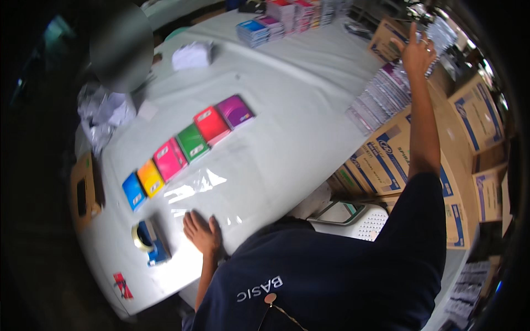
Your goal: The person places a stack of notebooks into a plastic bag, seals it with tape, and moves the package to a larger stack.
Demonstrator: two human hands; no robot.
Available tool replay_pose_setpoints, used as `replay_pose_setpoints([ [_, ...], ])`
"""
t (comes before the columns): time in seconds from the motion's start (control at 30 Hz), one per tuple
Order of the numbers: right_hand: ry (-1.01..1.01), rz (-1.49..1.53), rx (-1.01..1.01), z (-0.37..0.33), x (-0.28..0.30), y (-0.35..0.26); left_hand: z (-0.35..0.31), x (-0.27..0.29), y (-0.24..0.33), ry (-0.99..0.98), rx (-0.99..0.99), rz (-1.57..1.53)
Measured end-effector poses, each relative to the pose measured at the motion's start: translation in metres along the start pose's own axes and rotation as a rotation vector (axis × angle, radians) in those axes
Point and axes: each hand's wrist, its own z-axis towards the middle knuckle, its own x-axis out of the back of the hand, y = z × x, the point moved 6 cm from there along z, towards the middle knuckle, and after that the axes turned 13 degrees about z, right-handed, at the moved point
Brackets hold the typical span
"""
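Note:
My left hand (202,233) lies flat on the white-covered table (265,182), fingers stretched and holding nothing. Beside it stands a blue tape dispenser (156,243) with a roll of tape (142,236). Far to the right, my right hand (418,54) reaches out with fingers spread, over the far end of a long row of spiral notebooks (381,95); whether the fingertips touch them I cannot tell. Mid-table, several notebook stacks form a slanting line: blue (133,191), yellow (150,177), pink (170,159), green (192,142), red (211,124) and purple (235,111).
Cardboard cartons (386,165) are piled along the right, by a white plastic chair (370,223). More notebook stacks (254,32) stand at the far edge. Crumpled plastic (107,110), an open carton (85,193) and a red item (123,286) sit at the left.

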Motion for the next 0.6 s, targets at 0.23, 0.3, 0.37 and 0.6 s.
replay_pose_setpoints([
  [0.23,-0.973,1.418,0.597,-0.311,0.169,-0.309,-0.011,-0.004,0.003,-0.125,0.062,0.036],
  [0.3,-1.209,1.389,0.648,-0.398,0.193,-0.336,-0.024,0.001,0.002,-0.137,0.097,0.024],
  [0.37,-1.169,1.275,0.629,-0.434,0.192,-0.335,-0.034,0.006,-0.002,-0.163,0.111,0.010],
  [0.6,-1.160,1.213,0.565,-0.454,0.172,-0.313,-0.041,0.007,-0.013,-0.206,0.020,-0.002],
])
